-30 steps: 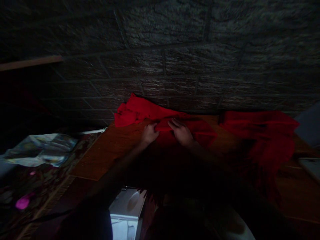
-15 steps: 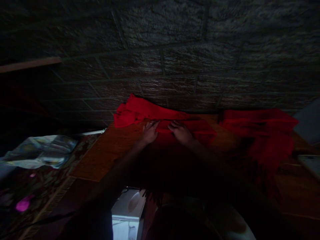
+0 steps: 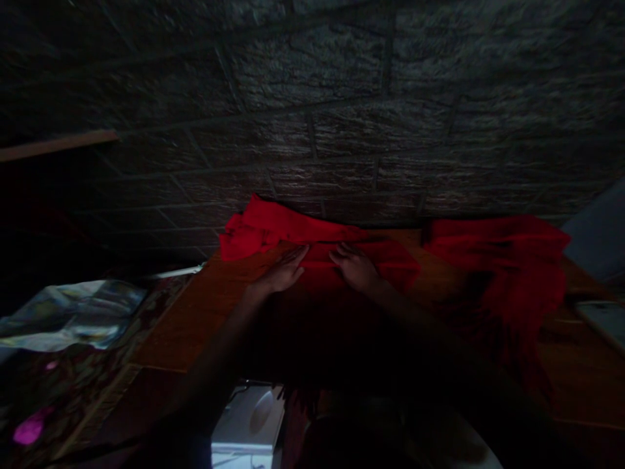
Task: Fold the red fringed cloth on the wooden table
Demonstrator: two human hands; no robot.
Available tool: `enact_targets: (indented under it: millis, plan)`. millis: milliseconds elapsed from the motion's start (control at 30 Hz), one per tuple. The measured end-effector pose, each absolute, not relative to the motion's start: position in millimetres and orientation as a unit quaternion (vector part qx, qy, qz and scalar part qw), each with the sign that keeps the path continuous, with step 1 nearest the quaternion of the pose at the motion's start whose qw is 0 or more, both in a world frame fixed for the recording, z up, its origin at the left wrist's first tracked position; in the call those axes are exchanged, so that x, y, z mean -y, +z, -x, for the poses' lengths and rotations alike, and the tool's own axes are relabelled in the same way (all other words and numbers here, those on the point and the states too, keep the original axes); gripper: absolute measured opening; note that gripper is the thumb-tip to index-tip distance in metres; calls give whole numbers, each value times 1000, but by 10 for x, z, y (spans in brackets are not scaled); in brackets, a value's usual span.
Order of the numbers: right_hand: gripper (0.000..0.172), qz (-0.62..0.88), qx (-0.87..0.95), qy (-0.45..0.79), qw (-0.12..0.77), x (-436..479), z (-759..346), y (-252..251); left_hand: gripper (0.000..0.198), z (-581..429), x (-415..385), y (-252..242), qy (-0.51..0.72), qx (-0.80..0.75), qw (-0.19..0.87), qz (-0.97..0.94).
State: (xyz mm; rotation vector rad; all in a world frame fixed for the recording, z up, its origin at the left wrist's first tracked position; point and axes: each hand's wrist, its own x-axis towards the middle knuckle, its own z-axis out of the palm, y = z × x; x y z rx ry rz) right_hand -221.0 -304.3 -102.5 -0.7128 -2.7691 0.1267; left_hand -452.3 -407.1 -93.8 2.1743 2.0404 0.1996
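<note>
A red cloth (image 3: 273, 225) lies crumpled on the brown wooden table (image 3: 195, 312) against a dark brick-pattern wall. My left hand (image 3: 283, 273) lies flat on the cloth's near left edge, fingers stretched out. Just to its right, my right hand (image 3: 356, 268) presses on the same cloth with its fingers slightly curled. Another red cloth (image 3: 508, 267), with a fringe, lies further right on the table. The scene is dim and my arms are in shadow.
A crinkled shiny bag (image 3: 73, 316) lies on a patterned surface at the left, with a pink object (image 3: 28, 430) near it. A white object (image 3: 249, 417) sits below the table's front edge. A pale flat item (image 3: 603, 319) is at the right edge.
My left hand has uncurled from a loose grip and now lies flat on the cloth. My right hand stays in nearly the same place. The view has tilted slightly.
</note>
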Motion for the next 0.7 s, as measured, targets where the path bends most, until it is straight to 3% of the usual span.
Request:
enact_targets:
  millis: [133,300,500,700]
  plan:
    - [48,235,962,47,130,3029,2178,-1044,70,4499,4090,-812,79,-689,119,-710]
    - [50,226,963,62,133,2999,2181,-1053,67,4316,4045,-671,184,-692,118,-688]
    - [54,231,964,86,96,3016,2156,-1005,66,4227,3949,-879,95,-640,79,-758]
    - [55,288,944,120,106,2951,2104,-864,80,4383,4004,-886,74,-633,58,-769]
